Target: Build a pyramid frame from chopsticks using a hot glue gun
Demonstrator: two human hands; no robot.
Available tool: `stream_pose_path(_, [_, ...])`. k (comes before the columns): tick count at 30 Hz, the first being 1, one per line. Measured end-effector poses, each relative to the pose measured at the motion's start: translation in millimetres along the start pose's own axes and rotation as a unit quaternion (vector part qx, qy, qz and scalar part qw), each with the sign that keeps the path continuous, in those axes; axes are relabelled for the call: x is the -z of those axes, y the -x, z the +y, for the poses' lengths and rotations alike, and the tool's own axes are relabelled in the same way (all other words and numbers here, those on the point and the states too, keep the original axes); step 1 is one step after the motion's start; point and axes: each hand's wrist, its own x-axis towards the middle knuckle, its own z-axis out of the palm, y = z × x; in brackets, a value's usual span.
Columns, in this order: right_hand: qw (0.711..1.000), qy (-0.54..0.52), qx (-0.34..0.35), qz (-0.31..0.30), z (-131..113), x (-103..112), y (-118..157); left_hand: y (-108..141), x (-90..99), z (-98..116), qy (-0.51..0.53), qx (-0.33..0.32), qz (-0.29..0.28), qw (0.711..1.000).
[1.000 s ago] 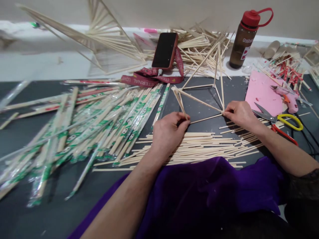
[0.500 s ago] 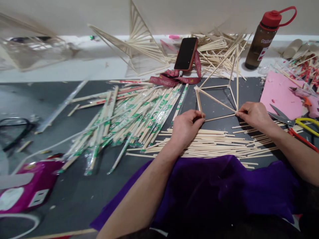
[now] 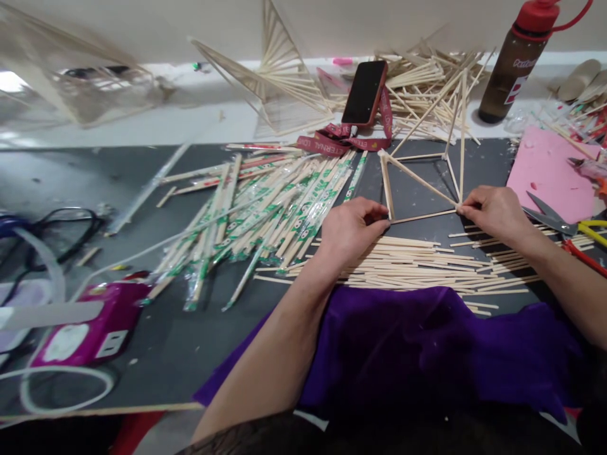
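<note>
A frame of joined wooden chopsticks (image 3: 422, 177) stands on the dark grey table, with tall sticks meeting at a point above. My left hand (image 3: 355, 229) pinches its near left corner, where an upright stick meets the front stick. At the near right corner, the fingertips of my right hand (image 3: 493, 212) are closed on the joint. The front stick spans the gap between both hands. Loose chopsticks (image 3: 403, 268) lie in a spread layer just below my hands, and a purple cloth (image 3: 389, 347) lies nearer to me.
Wrapped chopsticks (image 3: 284, 208) are heaped on the left. Behind them are a phone (image 3: 364, 93) on a red lanyard, a stick model (image 3: 270, 82) and a bottle (image 3: 515, 63). Scissors (image 3: 552, 215) and pink foam (image 3: 552, 174) lie right; a magenta power strip (image 3: 95, 325) with cables sits left.
The camera view has turned slightly, so the scene sits further right and higher at the top. Both hands keep their places at the frame's two near corners; the left fingers have shifted slightly.
</note>
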Motion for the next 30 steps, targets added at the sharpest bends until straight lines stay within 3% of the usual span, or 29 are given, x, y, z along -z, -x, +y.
stream_pose_path(9, [0.999,0.011,-0.017,-0.025,-11.5,3.5,0.2,3.6,-10.2,3.5,-0.047,-0.007,0.004,0.999])
stream_pose_path(17, [0.995,-0.042,0.004,-0.086,-6.0,11.5,-6.1,1.1,-8.1,-2.0,-0.055,-0.004,0.005,0.998])
stream_pose_path(27, [0.993,-0.004,0.010,-0.114,-10.3,16.5,-7.8,2.2,-10.3,-4.9,-0.055,0.027,0.007,0.998])
stream_pose_path(30, [0.992,-0.046,-0.005,-0.120,-9.8,19.6,-8.0,-0.1,-7.6,-8.2,-0.061,0.020,0.000,0.998])
